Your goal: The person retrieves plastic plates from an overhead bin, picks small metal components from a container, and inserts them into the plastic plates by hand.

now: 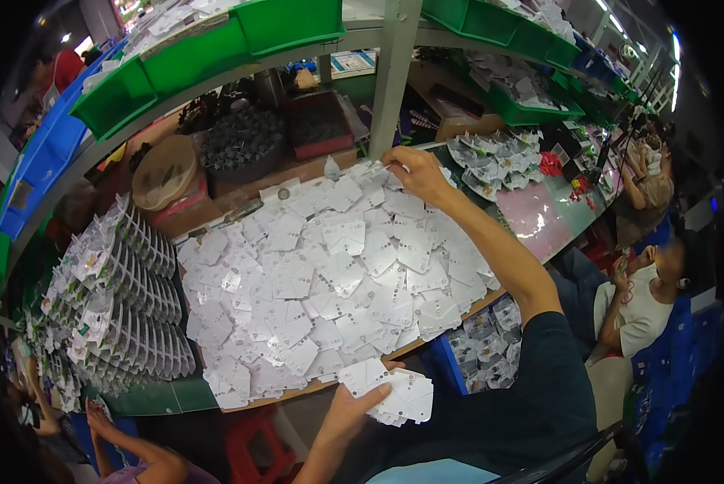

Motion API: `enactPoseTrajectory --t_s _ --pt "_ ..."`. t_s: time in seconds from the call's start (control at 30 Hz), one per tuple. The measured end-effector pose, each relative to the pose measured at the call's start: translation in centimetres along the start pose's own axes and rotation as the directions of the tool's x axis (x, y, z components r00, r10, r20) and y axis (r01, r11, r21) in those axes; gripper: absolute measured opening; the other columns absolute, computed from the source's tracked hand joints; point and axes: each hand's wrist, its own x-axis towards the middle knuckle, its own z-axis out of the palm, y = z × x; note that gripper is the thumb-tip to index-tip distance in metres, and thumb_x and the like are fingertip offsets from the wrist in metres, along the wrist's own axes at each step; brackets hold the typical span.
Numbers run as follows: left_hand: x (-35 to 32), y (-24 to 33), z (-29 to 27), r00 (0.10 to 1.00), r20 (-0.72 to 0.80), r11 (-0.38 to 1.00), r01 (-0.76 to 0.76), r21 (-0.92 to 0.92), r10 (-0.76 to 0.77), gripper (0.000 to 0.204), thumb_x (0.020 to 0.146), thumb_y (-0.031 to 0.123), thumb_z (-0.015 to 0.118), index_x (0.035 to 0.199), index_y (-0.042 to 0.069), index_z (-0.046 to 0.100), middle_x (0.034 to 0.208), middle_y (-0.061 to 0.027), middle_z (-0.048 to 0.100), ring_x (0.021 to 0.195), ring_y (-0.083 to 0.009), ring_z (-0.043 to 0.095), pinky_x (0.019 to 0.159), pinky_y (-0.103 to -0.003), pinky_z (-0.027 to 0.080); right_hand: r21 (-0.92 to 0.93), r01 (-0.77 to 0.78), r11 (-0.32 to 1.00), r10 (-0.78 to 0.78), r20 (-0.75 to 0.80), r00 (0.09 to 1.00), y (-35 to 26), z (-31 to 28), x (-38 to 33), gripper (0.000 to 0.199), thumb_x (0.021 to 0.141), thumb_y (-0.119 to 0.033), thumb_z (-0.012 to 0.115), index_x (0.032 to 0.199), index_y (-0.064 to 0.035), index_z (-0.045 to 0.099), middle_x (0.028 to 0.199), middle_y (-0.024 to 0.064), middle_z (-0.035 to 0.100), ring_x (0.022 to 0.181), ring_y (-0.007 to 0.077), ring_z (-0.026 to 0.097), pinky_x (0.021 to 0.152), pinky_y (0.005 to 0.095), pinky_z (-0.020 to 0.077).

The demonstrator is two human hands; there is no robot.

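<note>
My left hand (346, 413) is closed around a stack of white cards (409, 395) at the table's near edge, thumb on top. The cards are fanned a little, with small dark marks or holes. A broad heap of similar white cards (305, 270) covers the table in front of me. At the heap's far edge, beside the grey post, my right hand (421, 176) has its fingers pinched together. What lies between those fingertips is too small to tell, though white cards are right by them.
Tall rows of packaged pieces (128, 302) stand left of the heap. Behind it are a tub of dark parts (243, 145), a round tan container (165, 172) and a grey post (396, 77). A blue bin (452, 363) sits below, near my right arm. Other people sit at both sides.
</note>
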Motion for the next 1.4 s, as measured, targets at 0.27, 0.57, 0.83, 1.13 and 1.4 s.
enactPoseTrajectory --t_s 0.27,0.57,0.83,1.13,1.4 --pt "1.0 0.1 -0.4 1.000 -0.002 0.999 -0.007 -0.037 0.007 0.048 0.088 0.008 0.067 0.131 -0.008 0.052 0.133 -0.0215 0.060 0.112 -0.0237 0.064 0.095 -0.035 0.052 0.246 0.191 0.950 -0.218 0.086 0.972 4.1 -1.0 1.6 0.015 0.081 0.000 0.069 0.095 -0.0034 0.065 0.106 0.0091 0.066 0.096 0.0231 0.065 0.079 0.0339 0.0513" --pt "0.4 -0.7 0.6 1.000 -0.010 1.000 0.010 -0.027 -0.010 0.051 0.088 0.007 0.067 0.134 -0.008 0.049 0.137 -0.0229 0.057 0.117 -0.0251 0.062 0.098 -0.036 0.051 -0.142 0.089 0.986 -0.049 0.264 0.963 4.1 0.4 1.3 0.024 0.083 0.004 0.058 0.102 -0.0066 0.068 0.110 0.0082 0.068 0.103 0.0314 0.066 0.086 0.0409 0.0524" --pt "0.5 0.1 1.0 0.996 0.087 0.998 -0.040 0.048 0.035 0.052 0.089 0.005 0.065 0.136 -0.007 0.048 0.137 -0.0190 0.057 0.118 -0.0224 0.061 0.100 -0.034 0.049 0.406 -0.123 0.906 0.030 0.228 0.973 -4.6 -0.8 -5.8 0.019 0.090 -0.012 0.065 0.106 -0.0030 0.070 0.098 0.0114 0.072 0.090 0.0214 0.069 0.079 0.0363 0.0538" --pt "2.7 -0.1 2.1 0.963 -0.176 0.978 -0.192 0.083 0.204 0.046 0.089 0.004 0.068 0.133 -0.003 0.053 0.120 -0.0100 0.063 0.108 -0.0174 0.063 0.093 -0.031 0.051 0.553 -0.323 0.768 -0.052 0.557 0.829 -17.7 -4.1 -17.7 0.037 0.092 -0.032 0.070 0.109 0.0010 0.067 0.095 0.0138 0.064 0.081 0.0239 0.064 0.071 0.0345 0.0514" --pt "2.8 -0.6 2.5 0.868 -0.330 0.928 -0.362 0.092 0.371 0.042 0.091 0.002 0.065 0.130 -0.005 0.053 0.121 -0.0117 0.062 0.108 -0.0183 0.062 0.095 -0.032 0.050 0.440 -0.112 0.891 -0.040 0.321 0.946 -20.0 -7.6 -20.8 0.047 0.088 -0.035 0.073 0.117 0.0002 0.061 0.110 0.0156 0.060 0.100 0.0306 0.059 0.082 0.0385 0.0502"
